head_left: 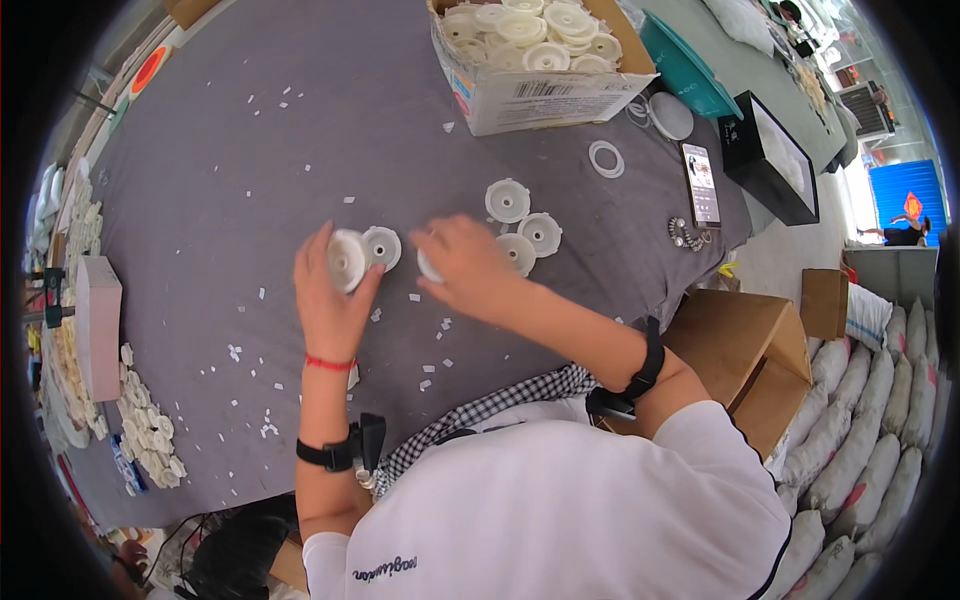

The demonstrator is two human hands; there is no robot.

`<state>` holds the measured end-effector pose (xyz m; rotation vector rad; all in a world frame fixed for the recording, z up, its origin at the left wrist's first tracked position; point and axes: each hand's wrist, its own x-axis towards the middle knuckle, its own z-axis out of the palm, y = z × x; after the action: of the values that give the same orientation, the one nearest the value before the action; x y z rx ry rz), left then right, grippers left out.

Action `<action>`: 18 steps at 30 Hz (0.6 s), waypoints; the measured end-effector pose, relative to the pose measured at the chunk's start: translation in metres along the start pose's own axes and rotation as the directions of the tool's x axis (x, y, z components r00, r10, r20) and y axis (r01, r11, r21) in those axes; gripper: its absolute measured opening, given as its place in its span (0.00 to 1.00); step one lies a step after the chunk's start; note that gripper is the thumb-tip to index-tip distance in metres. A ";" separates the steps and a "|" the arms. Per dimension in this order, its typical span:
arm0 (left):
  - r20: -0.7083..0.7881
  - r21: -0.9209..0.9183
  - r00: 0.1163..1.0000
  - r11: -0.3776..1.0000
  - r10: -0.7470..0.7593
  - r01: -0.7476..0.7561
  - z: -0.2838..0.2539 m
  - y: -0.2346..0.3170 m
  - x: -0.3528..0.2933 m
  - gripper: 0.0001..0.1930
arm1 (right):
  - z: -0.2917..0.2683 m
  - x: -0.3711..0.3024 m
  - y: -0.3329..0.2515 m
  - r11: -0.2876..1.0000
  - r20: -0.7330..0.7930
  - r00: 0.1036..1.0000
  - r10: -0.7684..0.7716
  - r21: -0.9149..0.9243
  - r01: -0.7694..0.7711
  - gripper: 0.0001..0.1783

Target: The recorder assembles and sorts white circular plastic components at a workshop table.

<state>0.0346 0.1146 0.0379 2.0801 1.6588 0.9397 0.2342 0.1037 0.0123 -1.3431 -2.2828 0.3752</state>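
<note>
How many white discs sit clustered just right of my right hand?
3: the farthest disc, the rightmost disc, and the nearest disc, partly covered by your right hand, which may hide more.

So the white disc (346,260) is tilted, second disc (381,248) lies about 2 o'clock from it, third disc (428,266)'s mostly hidden at 3 o'clock.
</note>
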 end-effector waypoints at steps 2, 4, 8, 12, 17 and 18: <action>0.016 0.059 0.999 0.997 0.041 -0.042 0.017 -0.006 0.009 0.34 | -0.025 0.010 0.010 0.983 -0.226 0.957 0.183 0.045 -0.177 0.33; 0.087 0.097 0.996 0.995 -0.018 0.009 0.032 -0.006 0.012 0.34 | -0.047 0.018 0.043 0.948 -0.445 0.838 0.316 0.179 -0.262 0.34; 0.177 0.093 0.981 0.994 -0.078 0.062 0.048 -0.005 0.011 0.36 | -0.059 0.017 0.074 0.884 -0.380 0.802 0.461 0.274 -0.379 0.35; 0.179 0.117 0.984 0.993 -0.019 -0.002 0.044 -0.006 0.009 0.36 | -0.037 0.002 0.068 0.910 0.069 0.911 0.406 -0.126 -0.396 0.38; 0.417 -0.670 0.849 0.521 -0.326 0.529 0.008 0.014 -0.010 0.33 | -0.060 -0.004 0.046 0.699 0.013 0.861 0.508 0.577 -0.422 0.31; 0.603 -0.758 0.738 0.072 -0.303 0.649 -0.001 0.020 -0.019 0.33 | -0.066 -0.007 0.032 0.215 0.241 0.781 0.576 0.877 -0.430 0.27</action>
<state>0.0469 0.0905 0.0454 0.6204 0.9629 0.9272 0.2949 0.1131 0.0522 -1.3169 -0.9806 1.4627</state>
